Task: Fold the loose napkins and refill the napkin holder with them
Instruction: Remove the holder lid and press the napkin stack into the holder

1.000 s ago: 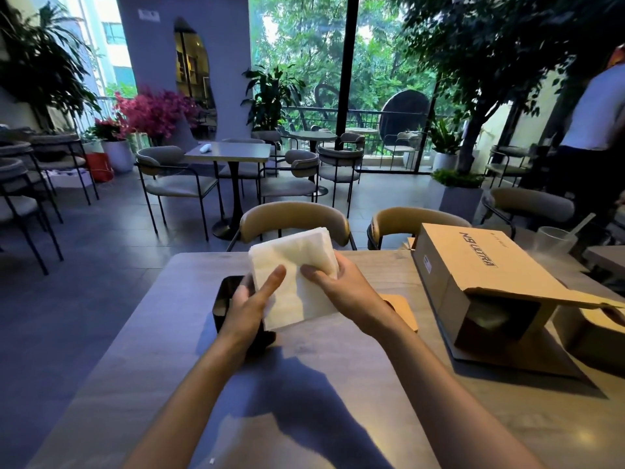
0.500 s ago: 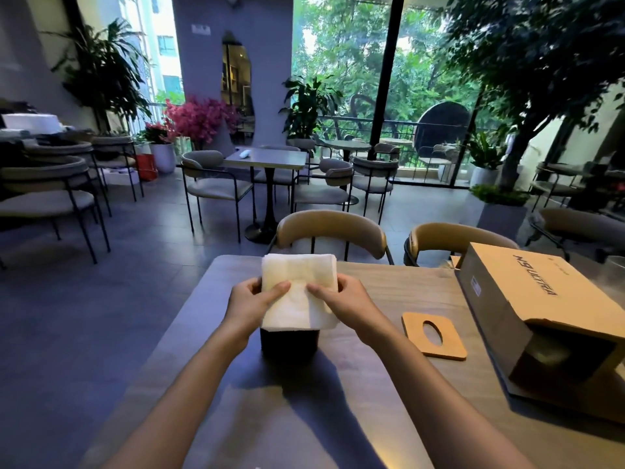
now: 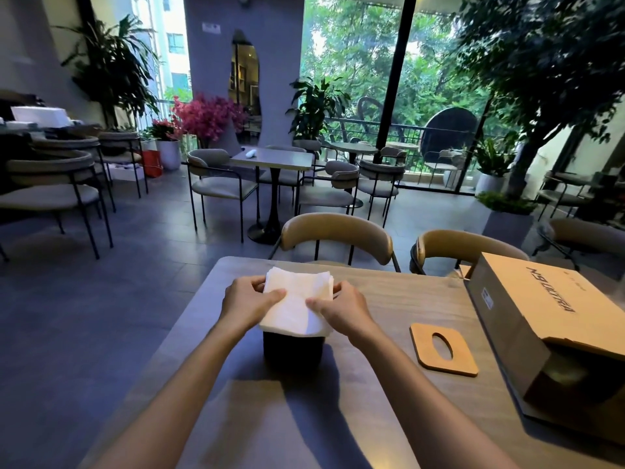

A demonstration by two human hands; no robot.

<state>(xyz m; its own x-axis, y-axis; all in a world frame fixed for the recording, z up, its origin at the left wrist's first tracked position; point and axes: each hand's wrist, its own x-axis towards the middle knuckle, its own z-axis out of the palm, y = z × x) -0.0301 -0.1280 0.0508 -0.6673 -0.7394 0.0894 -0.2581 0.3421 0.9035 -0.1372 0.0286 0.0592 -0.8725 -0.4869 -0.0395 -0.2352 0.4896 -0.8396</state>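
Now: both hands grip white napkin stack [image 3: 297, 304] from either side, directly over black holder [image 3: 293, 348] on table [image 3: 382, 299]. Left hand [image 3: 248, 304] pinches stack's left edge, thumb on top, fingers curled beneath. Right hand [image 3: 341, 308] pinches right edge same way. Stack's lower end meets holder's top; whether any part is inside, cannot tell. Wooden lid [image 3: 443, 350] lies flat right of right hand, apart from holder. Cardboard box [image 3: 541, 309] farther right. Chairs [image 3: 338, 236] beyond hands.

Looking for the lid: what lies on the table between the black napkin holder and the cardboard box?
In the head view, a flat wooden lid with an oval slot lies between holder and box.
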